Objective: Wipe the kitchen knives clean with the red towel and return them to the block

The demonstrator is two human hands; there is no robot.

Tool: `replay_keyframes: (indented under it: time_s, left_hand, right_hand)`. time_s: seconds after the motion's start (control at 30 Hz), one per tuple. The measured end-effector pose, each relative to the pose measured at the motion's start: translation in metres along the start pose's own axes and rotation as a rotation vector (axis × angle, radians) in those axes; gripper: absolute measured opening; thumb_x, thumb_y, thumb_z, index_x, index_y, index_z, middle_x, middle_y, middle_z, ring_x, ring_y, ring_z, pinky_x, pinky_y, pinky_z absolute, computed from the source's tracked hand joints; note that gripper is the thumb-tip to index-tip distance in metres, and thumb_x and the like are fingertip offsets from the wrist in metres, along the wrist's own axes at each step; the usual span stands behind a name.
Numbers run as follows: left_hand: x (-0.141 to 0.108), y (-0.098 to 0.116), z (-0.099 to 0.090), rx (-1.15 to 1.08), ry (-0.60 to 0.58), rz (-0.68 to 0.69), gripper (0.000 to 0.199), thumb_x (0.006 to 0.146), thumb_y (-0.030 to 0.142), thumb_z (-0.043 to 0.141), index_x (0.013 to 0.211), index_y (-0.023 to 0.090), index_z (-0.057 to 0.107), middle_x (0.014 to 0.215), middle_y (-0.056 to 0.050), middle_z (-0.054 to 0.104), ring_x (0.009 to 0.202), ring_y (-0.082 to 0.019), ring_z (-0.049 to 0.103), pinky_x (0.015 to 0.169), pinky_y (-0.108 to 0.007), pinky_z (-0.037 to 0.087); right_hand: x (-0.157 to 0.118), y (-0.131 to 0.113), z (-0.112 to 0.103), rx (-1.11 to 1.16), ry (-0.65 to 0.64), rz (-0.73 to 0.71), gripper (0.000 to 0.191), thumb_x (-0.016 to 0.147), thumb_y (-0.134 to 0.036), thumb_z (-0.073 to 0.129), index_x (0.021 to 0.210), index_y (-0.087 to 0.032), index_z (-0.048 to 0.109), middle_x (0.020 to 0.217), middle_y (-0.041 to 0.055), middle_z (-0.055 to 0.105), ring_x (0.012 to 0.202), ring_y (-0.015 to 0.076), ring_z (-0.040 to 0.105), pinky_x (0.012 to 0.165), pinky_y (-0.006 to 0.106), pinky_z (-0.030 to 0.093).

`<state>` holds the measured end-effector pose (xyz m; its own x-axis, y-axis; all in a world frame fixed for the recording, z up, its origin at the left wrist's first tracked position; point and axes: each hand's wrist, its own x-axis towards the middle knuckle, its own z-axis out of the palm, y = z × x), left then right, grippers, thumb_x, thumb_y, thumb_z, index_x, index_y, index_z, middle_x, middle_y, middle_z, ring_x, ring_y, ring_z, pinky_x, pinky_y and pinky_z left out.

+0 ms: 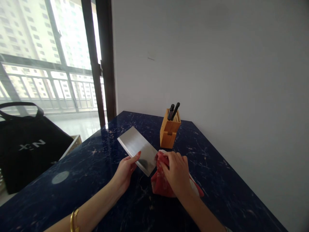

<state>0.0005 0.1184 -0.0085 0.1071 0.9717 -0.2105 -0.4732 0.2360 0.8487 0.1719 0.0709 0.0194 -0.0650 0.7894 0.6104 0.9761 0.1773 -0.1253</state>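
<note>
Left hand (124,171): fingers pinching wide metal blade (138,143) above worktop (91,170), near-left edge. Right hand (179,172): fingers gripping red-and-white cloth (161,185) at blade's right end. Knife block (167,139) beyond. Judgement: blade needs steady left grip.

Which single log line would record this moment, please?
left hand: holds metal blade | right hand: grips red cloth at blade's end | knife block: stands on blue table

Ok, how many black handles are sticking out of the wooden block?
2. The left handle rises from the top of the wooden block; the right handle stands close beside it, reaching slightly higher in view. Anything short behind them could be hidden.
</note>
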Motion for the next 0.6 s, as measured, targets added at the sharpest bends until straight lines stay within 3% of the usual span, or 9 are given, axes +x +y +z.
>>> replay_keyframes:
  time_s: [0.23,0.43,0.6]
  left_hand:
    - [-0.0002,0.0033,-0.0016,0.005,-0.006,0.022,0.029,0.065,0.031,0.07,0.086,0.012,0.066,0.089,-0.007,0.068,0.079,-0.016,0.061,0.069,-0.022,0.044]
    - [-0.0051,0.0072,0.0049,-0.007,-0.045,0.06,0.026,0.063,0.027,0.072,0.083,0.01,0.067,0.085,-0.008,0.069,0.074,-0.015,0.062,0.069,-0.021,0.045]
    - [-0.0068,0.0082,0.0046,-0.013,-0.042,0.081,0.021,0.065,0.027,0.071,0.078,0.011,0.067,0.073,-0.004,0.069,0.068,-0.012,0.06,0.065,-0.019,0.044]
  right_hand:
    - [-0.001,-0.0052,-0.0019,0.015,-0.11,-0.12,0.011,0.08,-0.027,0.053,0.09,-0.026,0.058,0.083,0.0016,0.059,0.078,0.0188,0.045,0.067,0.032,0.025]
    - [-0.0003,0.0008,-0.0011,0.049,-0.054,0.032,0.017,0.08,-0.025,0.053,0.096,-0.025,0.057,0.084,0.0022,0.058,0.08,0.0191,0.045,0.07,0.032,0.025]
    - [-0.0012,-0.0022,-0.0016,0.111,-0.122,-0.072,0.016,0.078,-0.025,0.057,0.094,-0.027,0.058,0.085,0.0007,0.059,0.08,0.0191,0.045,0.07,0.032,0.024]
